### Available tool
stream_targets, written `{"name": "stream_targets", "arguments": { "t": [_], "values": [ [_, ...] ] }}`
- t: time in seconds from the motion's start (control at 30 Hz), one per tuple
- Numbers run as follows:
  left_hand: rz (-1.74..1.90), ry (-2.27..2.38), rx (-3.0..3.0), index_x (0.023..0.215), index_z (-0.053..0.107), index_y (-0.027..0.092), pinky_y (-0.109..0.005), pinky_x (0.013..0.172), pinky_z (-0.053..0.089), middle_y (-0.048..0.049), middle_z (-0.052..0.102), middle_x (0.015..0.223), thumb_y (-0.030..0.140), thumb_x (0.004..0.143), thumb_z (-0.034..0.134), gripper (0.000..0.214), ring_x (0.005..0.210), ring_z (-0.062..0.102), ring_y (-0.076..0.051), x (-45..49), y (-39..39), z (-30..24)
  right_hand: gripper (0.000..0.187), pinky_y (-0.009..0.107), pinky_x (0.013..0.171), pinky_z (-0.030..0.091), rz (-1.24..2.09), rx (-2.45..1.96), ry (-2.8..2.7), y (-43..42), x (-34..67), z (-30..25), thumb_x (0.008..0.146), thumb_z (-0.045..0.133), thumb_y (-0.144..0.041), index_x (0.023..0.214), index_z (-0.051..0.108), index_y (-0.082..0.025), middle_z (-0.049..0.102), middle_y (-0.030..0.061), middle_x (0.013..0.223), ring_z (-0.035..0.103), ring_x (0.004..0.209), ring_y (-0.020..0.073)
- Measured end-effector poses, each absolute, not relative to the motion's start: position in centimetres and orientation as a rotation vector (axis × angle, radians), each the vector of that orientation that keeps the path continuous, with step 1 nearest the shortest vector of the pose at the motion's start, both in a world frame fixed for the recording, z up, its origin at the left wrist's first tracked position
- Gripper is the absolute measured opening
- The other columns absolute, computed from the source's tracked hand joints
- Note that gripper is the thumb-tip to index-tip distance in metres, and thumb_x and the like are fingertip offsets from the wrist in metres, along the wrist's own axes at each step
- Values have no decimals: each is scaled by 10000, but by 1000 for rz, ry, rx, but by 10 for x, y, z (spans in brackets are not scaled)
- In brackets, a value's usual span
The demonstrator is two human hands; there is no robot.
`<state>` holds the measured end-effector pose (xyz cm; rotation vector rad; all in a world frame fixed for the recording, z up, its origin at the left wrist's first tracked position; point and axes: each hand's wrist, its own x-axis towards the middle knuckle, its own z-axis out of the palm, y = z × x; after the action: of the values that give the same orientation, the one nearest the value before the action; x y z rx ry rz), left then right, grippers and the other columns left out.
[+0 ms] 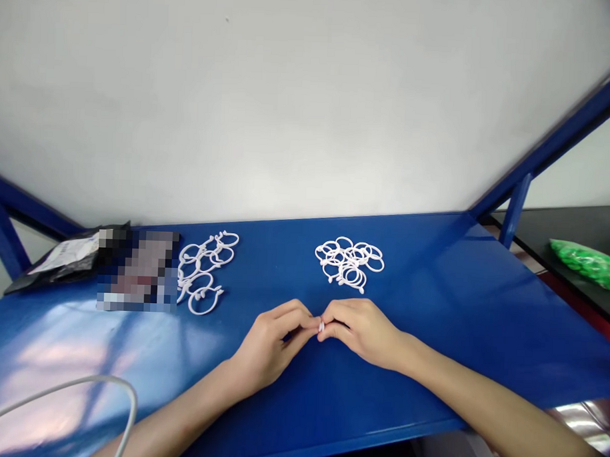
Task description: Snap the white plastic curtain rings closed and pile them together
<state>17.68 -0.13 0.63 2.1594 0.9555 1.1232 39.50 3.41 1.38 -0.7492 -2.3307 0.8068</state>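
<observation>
My left hand [274,341] and my right hand [359,329] meet fingertip to fingertip over the middle of the blue table [432,306]. Both are closed in a pinch on a small white plastic piece [321,327] between them; most of it is hidden by the fingers. Just beyond my hands lies a heap of several white plastic rings [349,262]. A second spread of larger white rings [205,269] lies to the left, beyond my left hand.
A black pouch with a white label [68,259] and a blurred patch sit at the far left. A white cable [103,398] loops over the near left corner. A green bag [586,264] lies on a dark table at right, past blue frame posts [513,209].
</observation>
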Motion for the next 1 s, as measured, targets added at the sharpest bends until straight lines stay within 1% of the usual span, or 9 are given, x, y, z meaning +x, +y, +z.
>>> {"name": "stream_targets", "arguments": {
  "t": [0.13,0.37,0.57,0.63,0.7,0.77,0.8,0.87,1.0],
  "values": [
    [1168,906,2257,962,700,177,-168,686,533,-17,705,873,92,960,632,109,736,685,-88,177,-5,4,275,238,689,512,755,-704,-2372,31,396,14,1066,523,-280,861,690,-201,763,-7,856,710,734,125],
    [1149,875,2561,892,690,163,-215,602,489,-16,709,822,107,987,584,154,640,642,-98,178,-6,3,298,250,670,508,639,-644,-2433,28,399,17,1078,501,-292,863,689,-205,770,-20,828,714,695,129],
    [1031,961,2749,1019,700,192,-258,695,516,-31,760,972,144,1002,556,153,745,688,-132,170,4,14,240,241,677,504,636,-725,-2404,37,394,12,1037,595,-361,873,693,-215,767,-27,813,713,699,128],
    [930,1150,2893,1121,706,211,-302,729,516,-57,761,1045,148,997,529,225,797,693,-171,156,12,24,224,242,676,505,593,-796,-2364,42,395,12,1019,621,-388,898,695,-215,764,-15,831,707,708,133],
    [742,1542,2972,1234,690,197,-362,756,509,-99,755,1052,127,970,499,333,854,688,-236,133,21,36,196,248,684,507,509,-876,-2307,50,400,14,1019,621,-376,935,695,-216,762,0,873,701,732,142],
    [409,1995,2862,1253,694,157,-415,758,492,-128,747,978,123,932,502,376,911,669,-317,103,28,47,157,256,678,506,397,-980,-2219,59,408,17,1024,612,-338,962,691,-217,759,12,912,689,738,148],
    [212,2086,2796,1243,704,154,-428,759,483,-140,744,1001,122,919,497,385,964,657,-351,87,31,51,138,262,668,505,332,-1032,-2168,63,413,18,1022,612,-321,973,689,-218,754,17,917,681,733,153],
    [-38,2086,2697,1257,708,182,-431,765,466,-135,738,1059,128,915,471,419,1027,636,-367,58,36,53,104,278,661,508,211,-1126,-2078,72,422,19,1015,614,-291,996,687,-220,740,28,916,671,743,169],
    [-112,1924,2580,1046,776,275,-424,801,431,-80,738,1074,248,878,572,266,1020,620,-336,29,45,43,96,345,743,550,108,-1278,-2120,83,431,19,994,622,-270,1060,681,-233,717,60,1008,676,914,237]
  ]
}}
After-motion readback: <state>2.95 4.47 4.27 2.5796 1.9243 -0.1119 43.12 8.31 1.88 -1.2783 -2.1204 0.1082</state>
